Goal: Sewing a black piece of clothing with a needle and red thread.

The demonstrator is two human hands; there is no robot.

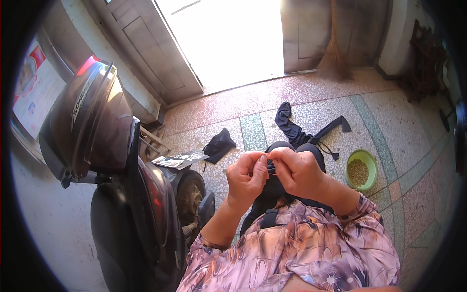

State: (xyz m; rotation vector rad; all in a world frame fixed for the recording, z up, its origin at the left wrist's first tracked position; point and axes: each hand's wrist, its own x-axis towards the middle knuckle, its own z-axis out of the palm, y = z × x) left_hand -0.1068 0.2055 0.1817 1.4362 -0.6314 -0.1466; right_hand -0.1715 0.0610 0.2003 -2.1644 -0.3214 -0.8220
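Note:
My left hand [249, 174] and my right hand [297, 170] meet above my lap, fingertips pinched close together. Something very small, with a hint of red, shows between them, but its kind is too small to make out. Both hands are closed, thumbs pressed against the index fingers. Beneath them is dark cloth over my knees, partly hidden by the hands. Past my knees, a strip of black cloth [291, 127] with cords lies on the floor. A smaller black cloth bag or pouch [220, 145] lies left of it.
To my left stands a dark motor scooter [151, 214] with a box [92, 121] on its rear. A printed sheet [181, 159] lies beside its wheel. On the right sits a green bowl [371, 168] of small grains. A broom [333, 61] leans near the bright doorway.

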